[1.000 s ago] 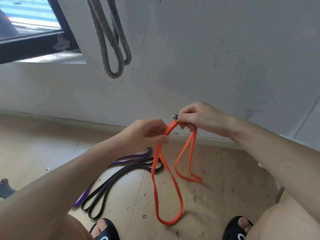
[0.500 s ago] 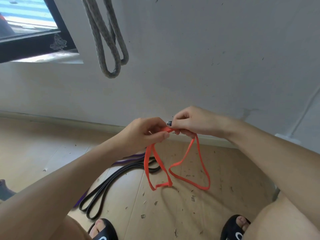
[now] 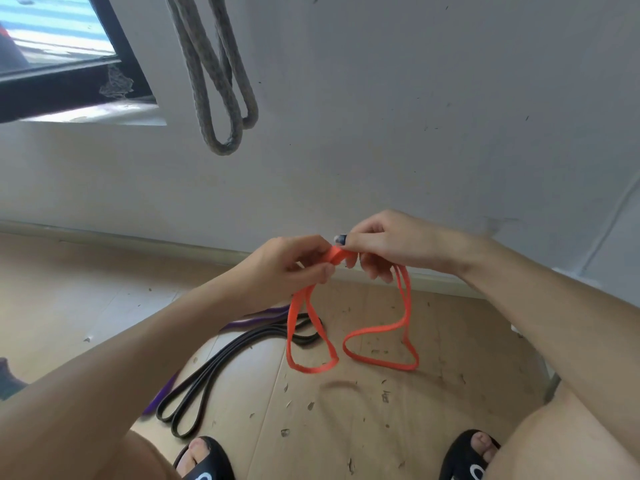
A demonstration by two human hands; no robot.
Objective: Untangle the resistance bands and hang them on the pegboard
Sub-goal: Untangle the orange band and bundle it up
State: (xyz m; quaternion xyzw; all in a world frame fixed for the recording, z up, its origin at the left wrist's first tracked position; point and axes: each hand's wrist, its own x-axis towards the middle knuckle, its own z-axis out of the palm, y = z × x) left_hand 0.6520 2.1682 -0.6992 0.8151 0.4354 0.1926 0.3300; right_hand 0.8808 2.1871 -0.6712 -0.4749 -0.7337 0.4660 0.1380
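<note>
An orange resistance band [image 3: 313, 367] hangs in two loops below my hands, above the wooden floor. My left hand [image 3: 287, 268] pinches its gathered top from the left. My right hand [image 3: 388, 245] pinches the same bunch from the right, thumb nail dark. One loop drops under each hand. A black band [image 3: 221, 368] lies folded on the floor to the left, with a purple band [image 3: 256, 317] partly under it and behind my left forearm. A grey band [image 3: 221, 98] hangs in two loops against the white wall, its top out of frame. No pegboard is in view.
A dark-framed window [image 3: 65, 64] sits at the upper left. The white wall meets the floor at a baseboard [image 3: 138, 239]. Small debris is scattered on the floor [image 3: 363, 410]. My feet in black sandals [image 3: 204, 462] show at the bottom edge.
My hands have come together at the band's top. The one long loop seen a second ago is now two shorter loops, lifted higher and spread apart.
</note>
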